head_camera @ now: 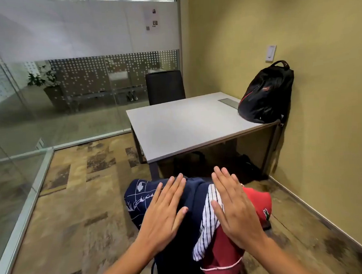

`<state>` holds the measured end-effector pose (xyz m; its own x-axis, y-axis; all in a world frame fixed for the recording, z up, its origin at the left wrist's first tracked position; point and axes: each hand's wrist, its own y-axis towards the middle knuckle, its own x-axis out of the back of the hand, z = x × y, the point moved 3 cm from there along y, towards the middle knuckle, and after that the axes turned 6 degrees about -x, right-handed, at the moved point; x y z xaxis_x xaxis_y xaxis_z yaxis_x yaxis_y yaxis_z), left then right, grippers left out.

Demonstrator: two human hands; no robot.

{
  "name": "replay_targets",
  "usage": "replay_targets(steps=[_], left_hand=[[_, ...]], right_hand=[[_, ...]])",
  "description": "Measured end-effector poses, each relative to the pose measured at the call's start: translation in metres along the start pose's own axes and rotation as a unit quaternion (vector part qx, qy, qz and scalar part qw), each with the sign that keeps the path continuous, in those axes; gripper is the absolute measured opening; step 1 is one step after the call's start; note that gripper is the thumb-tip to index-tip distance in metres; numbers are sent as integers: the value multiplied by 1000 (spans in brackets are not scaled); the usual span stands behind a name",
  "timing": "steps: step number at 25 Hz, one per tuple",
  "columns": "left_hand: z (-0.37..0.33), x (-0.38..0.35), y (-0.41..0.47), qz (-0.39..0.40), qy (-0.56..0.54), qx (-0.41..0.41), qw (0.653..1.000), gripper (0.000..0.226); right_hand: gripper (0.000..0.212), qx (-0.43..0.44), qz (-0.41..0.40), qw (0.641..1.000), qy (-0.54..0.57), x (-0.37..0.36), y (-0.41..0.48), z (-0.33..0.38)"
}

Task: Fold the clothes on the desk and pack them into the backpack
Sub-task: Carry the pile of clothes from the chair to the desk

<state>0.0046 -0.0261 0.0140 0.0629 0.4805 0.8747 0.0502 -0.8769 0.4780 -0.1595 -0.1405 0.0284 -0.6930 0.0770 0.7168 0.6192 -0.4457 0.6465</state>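
Far left of the frame is just being taken up by the glass partition (45, 85), so nothing to do there. Lower middle is where the clothes pile (192, 201) is being bunched up, well short of the desk and not on it. Whatever's propping it up is being hidden by the pile itself.

The left hand (164, 218) is being held flat, fingers straight, over the navy printed piece (137, 201), with nothing being gripped. Whether it's being pressed onto the cloth or just hovered above it can't be told. Next over, a white pinstriped piece (208, 220) is being half covered by the right hand (235, 212), also being held out flat and released. A red piece (260, 199) is being left poking out past it.

This stuff is looking soft, light and floppy, so it's probably going to be sliding apart if it's being lifted from the top. Better if it's being scooped from underneath, or one piece being taken by the shoulders or waistband.

Centre right, the desk (185, 123) is being used for the black backpack (266, 93), which is being leaned against the wall at the desk's right end.
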Motion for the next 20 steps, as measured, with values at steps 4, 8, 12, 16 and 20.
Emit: replay_targets(steps=[4,8,12,16,20], left_hand=[[6,-15,-13,45,23,20,998,66],[6,-15,-15,47,19,29,998,68],[7,-17,-15,51,16,29,998,69],[9,-19,-14,50,11,19,998,68],[10,-21,-14,51,15,20,998,68]], right_hand=[[58,48,62,997,-18,-12,-25,-9],[68,104,108,987,-54,-15,-35,-24],[61,178,117,972,-104,-16,-30,-36],[32,262,31,963,-62,-12,-24,-39],[27,293,7,953,-71,-11,-24,-40]])
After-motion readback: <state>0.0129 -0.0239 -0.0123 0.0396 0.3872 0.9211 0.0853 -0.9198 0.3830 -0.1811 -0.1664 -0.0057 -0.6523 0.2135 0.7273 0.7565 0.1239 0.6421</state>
